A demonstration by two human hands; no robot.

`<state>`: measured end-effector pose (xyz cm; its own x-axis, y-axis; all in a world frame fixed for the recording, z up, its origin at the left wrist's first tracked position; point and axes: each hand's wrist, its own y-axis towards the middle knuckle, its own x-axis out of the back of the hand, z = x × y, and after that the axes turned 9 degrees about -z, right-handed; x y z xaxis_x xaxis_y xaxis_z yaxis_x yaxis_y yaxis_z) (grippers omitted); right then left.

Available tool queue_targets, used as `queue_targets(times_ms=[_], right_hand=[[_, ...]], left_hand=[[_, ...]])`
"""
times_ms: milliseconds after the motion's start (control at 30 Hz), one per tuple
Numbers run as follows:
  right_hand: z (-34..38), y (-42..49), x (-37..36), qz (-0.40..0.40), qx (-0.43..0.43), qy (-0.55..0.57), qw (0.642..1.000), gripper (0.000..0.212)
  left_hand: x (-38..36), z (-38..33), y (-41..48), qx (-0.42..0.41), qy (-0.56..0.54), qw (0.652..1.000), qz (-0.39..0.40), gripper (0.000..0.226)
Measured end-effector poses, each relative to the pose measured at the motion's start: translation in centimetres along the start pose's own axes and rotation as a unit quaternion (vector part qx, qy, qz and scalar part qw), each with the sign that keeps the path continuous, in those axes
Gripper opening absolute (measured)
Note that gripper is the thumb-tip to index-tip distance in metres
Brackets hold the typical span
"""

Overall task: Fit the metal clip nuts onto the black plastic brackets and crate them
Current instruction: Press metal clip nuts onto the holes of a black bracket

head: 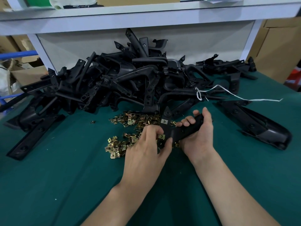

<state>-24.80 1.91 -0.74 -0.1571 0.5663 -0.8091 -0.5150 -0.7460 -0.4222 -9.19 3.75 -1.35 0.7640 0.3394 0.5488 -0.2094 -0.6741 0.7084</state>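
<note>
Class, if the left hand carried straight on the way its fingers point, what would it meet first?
The bracket held in the right hand. The left hand, seemingly pinching a clip nut, sits almost against it.

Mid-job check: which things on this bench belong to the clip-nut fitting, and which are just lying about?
Job in hand:
- held bracket, gripped by the right hand
- clip nut, pinched against it by the left hand
- loose clip nuts
- bracket heap

Lying about:
- white string
- cardboard boxes
- cloth on the shelf

No crate is in view.
</note>
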Motion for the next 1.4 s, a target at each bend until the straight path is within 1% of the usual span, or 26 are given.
queue_targets(times_ms=[100,267,467,667,1067,1400], right_hand=[[0.0,-0.1,-0.1,-0.001,-0.002,-0.003,1.0,0.032],[0.0,-0.1,0.0,-0.001,-0.005,0.0,1.0,0.032],[0.0,0.1,0.1,0.001,-0.005,0.009,1.0,0.032],[-0.1,0.1,0.0,-0.004,-0.011,0.016,1.0,0.034],[-0.1,0.0,-0.1,-0.005,-0.013,0.005,1.0,0.034],[-0.1,0.0,0.0,0.0,-0.007,-0.008,1.0,0.033]], left_hand=[[0.0,0.0,0.0,-0.004,-0.003,1.0,0.004,0.025],[-0.1,0.0,0.0,-0.012,-0.006,1.0,-0.009,0.025],[-0.2,0.3,0.2,-0.036,-0.004,0.998,-0.05,0.025],[-0.3,0.7,0.4,-0.05,-0.006,0.996,-0.073,0.022],[-0.2,1.3,0.7,-0.072,-0.014,0.996,-0.045,0.021],[0.0,1.3,0.8,-0.069,-0.018,0.997,-0.024,0.024]])
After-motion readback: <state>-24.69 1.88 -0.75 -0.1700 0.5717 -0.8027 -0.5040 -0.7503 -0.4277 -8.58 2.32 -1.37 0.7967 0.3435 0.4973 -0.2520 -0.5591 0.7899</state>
